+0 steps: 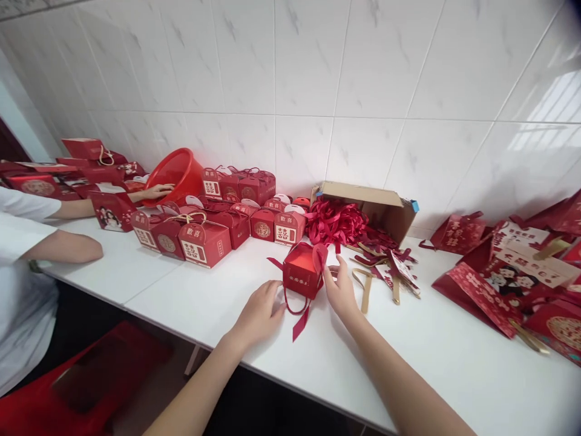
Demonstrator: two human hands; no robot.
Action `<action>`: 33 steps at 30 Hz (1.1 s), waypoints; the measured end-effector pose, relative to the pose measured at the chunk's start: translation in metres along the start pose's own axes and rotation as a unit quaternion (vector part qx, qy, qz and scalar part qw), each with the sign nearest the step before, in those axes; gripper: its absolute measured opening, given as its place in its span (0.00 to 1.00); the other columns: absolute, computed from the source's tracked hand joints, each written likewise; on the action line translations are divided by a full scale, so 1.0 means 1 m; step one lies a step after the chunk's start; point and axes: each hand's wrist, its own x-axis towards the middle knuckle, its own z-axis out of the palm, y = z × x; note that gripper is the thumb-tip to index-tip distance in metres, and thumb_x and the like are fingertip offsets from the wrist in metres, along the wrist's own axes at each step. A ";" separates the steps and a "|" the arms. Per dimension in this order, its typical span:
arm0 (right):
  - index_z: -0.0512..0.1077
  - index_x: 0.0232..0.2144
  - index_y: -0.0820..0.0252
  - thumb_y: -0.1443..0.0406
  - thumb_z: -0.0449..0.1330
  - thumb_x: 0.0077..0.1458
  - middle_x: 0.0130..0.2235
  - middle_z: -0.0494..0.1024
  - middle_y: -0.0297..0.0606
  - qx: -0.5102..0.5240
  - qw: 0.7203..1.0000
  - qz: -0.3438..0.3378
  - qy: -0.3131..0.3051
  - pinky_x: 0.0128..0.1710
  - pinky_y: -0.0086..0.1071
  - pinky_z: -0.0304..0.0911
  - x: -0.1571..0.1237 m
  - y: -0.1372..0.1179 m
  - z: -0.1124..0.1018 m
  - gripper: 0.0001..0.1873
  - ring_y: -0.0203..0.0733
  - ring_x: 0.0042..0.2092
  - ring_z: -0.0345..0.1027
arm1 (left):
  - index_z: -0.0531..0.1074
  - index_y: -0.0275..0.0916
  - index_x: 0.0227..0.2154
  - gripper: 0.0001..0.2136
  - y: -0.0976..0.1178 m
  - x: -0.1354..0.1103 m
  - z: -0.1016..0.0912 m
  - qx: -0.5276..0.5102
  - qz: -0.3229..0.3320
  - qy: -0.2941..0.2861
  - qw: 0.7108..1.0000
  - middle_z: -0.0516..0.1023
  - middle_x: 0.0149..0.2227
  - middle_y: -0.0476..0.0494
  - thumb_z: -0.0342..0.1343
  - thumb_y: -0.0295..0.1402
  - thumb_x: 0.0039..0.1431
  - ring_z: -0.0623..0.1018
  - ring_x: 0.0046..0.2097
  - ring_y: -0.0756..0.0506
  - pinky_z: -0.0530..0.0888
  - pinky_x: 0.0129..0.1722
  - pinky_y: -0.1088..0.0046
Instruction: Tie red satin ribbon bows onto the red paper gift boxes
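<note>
A small red gift box (pixel 302 274) with gold lettering stands on the white table in front of me. A dark red ribbon loop (pixel 296 310) hangs from its near side, with a loose ribbon tail on the table. My left hand (pixel 260 312) is at the left side of the box, fingers stretched towards its edge and thumb apart, close to the loop. Against the right side rests my right hand (pixel 339 286), its thumb and fingers at the box wall and partly hidden. Behind the box lies a heap of red ribbons (pixel 338 221), spilling from a cardboard carton (pixel 370 192).
Finished-looking red boxes (pixel 206 242) stand in rows at left, beside a tilted red basin (pixel 175 175). A co-worker's hand (pixel 158 191) reaches to the basin. Gold strips (pixel 365 290) lie right of my hand; red bags (pixel 490 284) are piled at far right.
</note>
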 end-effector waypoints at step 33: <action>0.68 0.30 0.59 0.65 0.51 0.57 0.31 0.71 0.34 -0.176 0.873 -0.143 -0.432 0.30 0.29 0.58 0.042 -0.080 -0.087 0.07 0.36 0.31 0.63 | 0.70 0.45 0.48 0.15 0.029 0.001 -0.023 -0.270 -0.093 0.106 0.953 0.70 0.54 0.43 0.53 0.42 0.59 0.67 0.58 0.41 0.64 0.58 0.62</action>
